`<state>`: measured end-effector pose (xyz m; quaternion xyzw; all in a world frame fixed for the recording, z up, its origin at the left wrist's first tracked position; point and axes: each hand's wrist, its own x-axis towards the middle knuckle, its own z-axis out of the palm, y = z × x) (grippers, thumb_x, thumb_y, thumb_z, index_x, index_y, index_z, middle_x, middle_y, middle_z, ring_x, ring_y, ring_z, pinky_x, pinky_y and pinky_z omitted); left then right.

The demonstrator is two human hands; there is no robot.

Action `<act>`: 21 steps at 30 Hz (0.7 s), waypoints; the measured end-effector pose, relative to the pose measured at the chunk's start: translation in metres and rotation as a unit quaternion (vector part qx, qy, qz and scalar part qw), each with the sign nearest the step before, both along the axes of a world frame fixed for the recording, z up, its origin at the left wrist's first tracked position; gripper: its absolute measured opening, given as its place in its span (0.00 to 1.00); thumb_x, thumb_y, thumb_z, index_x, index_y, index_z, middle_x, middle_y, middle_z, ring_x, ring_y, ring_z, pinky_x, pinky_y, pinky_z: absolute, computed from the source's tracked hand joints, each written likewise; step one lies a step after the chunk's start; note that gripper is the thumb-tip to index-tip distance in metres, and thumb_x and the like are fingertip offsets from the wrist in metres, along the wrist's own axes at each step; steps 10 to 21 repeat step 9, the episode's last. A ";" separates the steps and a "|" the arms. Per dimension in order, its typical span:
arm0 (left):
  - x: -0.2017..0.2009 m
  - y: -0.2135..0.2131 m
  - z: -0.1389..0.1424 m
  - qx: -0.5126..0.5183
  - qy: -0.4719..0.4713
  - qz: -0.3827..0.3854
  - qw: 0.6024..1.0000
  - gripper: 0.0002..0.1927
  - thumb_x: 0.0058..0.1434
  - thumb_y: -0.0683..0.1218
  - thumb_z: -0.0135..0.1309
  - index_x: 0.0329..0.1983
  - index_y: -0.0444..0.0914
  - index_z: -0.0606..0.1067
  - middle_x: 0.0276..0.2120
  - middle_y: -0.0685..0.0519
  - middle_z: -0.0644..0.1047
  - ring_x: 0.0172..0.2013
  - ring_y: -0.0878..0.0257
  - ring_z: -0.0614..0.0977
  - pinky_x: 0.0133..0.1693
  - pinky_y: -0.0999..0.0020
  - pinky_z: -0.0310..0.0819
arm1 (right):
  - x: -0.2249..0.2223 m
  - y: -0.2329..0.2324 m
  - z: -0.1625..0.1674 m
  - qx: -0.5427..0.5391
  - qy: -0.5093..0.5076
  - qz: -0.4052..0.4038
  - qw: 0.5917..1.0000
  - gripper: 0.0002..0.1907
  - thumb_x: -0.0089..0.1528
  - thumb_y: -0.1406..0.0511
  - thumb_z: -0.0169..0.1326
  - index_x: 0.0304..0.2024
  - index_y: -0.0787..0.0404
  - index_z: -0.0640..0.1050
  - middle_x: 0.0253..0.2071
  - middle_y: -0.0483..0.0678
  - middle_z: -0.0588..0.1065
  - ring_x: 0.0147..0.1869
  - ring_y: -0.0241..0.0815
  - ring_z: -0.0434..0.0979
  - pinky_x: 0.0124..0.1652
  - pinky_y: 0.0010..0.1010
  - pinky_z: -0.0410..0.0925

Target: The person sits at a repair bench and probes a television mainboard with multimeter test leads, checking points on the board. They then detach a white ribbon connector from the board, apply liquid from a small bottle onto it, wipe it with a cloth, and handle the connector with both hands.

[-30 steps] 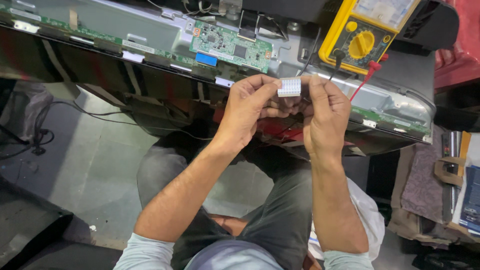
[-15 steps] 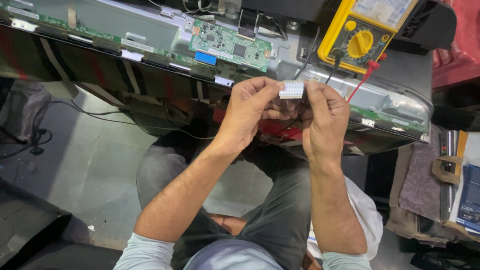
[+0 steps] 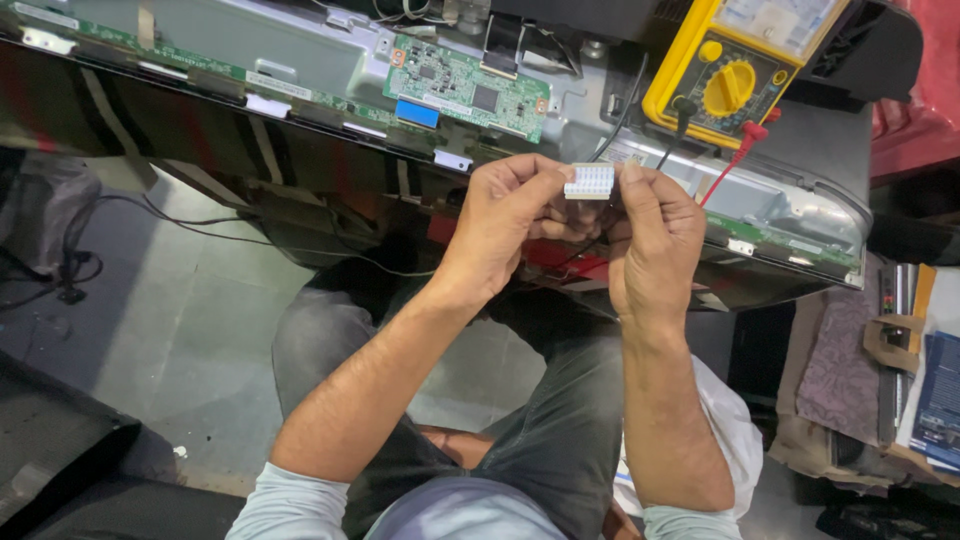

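Two hands on one small white connector

Both hands are raised in front of the opened flat screen panel (image 3: 300,90). A small white ribbed connector (image 3: 589,182) is pinched between the fingertips of the left hand (image 3: 505,225) and the right hand (image 3: 655,240), which are brought close together around it. The connector is held just below the green circuit board (image 3: 465,85) and left of the yellow multimeter (image 3: 735,70). Red and black probe leads (image 3: 725,165) are seen trailing from the meter past the right hand.
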<state>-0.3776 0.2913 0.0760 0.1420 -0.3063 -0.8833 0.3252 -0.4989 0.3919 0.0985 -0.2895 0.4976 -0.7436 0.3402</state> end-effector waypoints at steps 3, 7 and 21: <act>-0.001 0.001 0.000 -0.012 -0.009 0.004 1.000 0.09 0.69 0.41 0.52 0.41 0.27 0.76 0.31 0.45 0.81 0.29 0.62 0.85 0.35 0.69 0.84 | -0.003 0.002 -0.001 0.005 -0.007 0.005 1.000 0.10 0.73 0.67 0.54 0.44 0.70 0.79 0.38 0.51 0.79 0.36 0.39 0.79 0.37 0.30 0.74; 0.000 0.002 -0.003 -0.048 -0.016 0.019 0.999 0.08 0.69 0.41 0.54 0.44 0.28 0.77 0.32 0.46 0.82 0.29 0.62 0.85 0.34 0.71 0.82 | -0.005 0.004 -0.003 0.017 0.005 -0.001 1.000 0.07 0.71 0.69 0.56 0.45 0.70 0.79 0.38 0.51 0.79 0.38 0.40 0.80 0.40 0.30 0.75; 0.000 0.002 -0.004 -0.062 -0.027 0.023 0.997 0.09 0.69 0.40 0.54 0.45 0.28 0.77 0.33 0.45 0.82 0.30 0.62 0.85 0.35 0.71 0.82 | -0.006 0.005 -0.004 0.028 0.007 0.002 1.000 0.07 0.70 0.69 0.56 0.46 0.69 0.80 0.38 0.53 0.79 0.38 0.41 0.80 0.39 0.31 0.75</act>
